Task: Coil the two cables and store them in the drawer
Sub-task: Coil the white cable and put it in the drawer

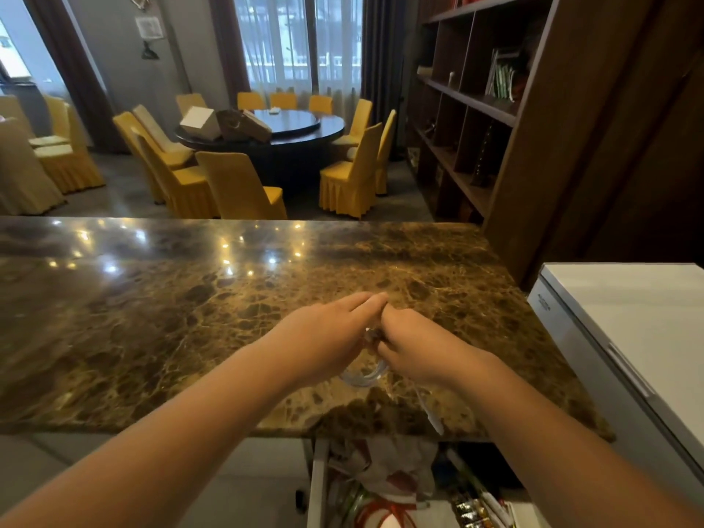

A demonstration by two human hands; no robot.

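Head view, only one available. Hands meet over the marble counter (152, 299), near its front edge. Left hand (324, 337): fingers straight and together, pointing forward, palm side hidden; whether the thumb pinches anything underneath I cannot tell. Right hand (415, 352): fingers curled, gripping a white cable (365, 377) where the two hands touch.

Cable position: a loop or two of coil hangs just below and between my hands, over the counter. A loose tail (428, 407) runs from under the right hand toward me and ends in a connector at the counter's edge, right above the open drawer (318, 485). Second cable: not identifiable; something small and dark sits between the hands, too blurred to name.

Judgement: coiling under way, tail not yet wound in.

Risks:
- Coil may spring open if my right grip loosens while I reach for the tail; the loops look stiff and only lightly bunched.
- Tail may slide off the edge and drag the coil, its connector already at the lip.
- Drawer is crowded with wrappers and packets; a loose coil could unwind there.
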